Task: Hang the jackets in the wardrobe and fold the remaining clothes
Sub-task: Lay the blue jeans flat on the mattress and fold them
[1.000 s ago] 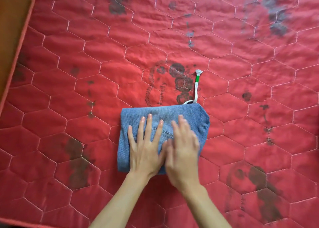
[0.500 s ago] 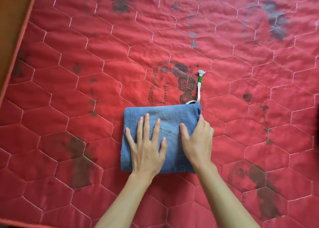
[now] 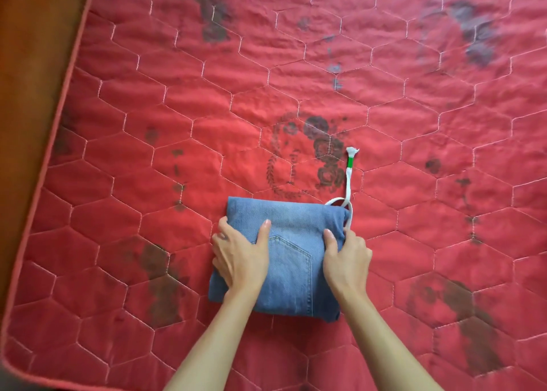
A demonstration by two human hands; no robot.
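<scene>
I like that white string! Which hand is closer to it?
Right. The right hand grips the jeans' right edge, touching the string. The left hand holds the far left side.

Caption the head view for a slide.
Both hands, left and right, grasp folded denim on a red quilted mattress.

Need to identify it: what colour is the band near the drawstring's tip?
Green, on the white drawstring, head view.

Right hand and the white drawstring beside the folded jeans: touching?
Cannot tell. In the head view the right hand grips the right edge of the folded jeans, and the white drawstring runs down behind its fingers, so contact is hidden.
</scene>
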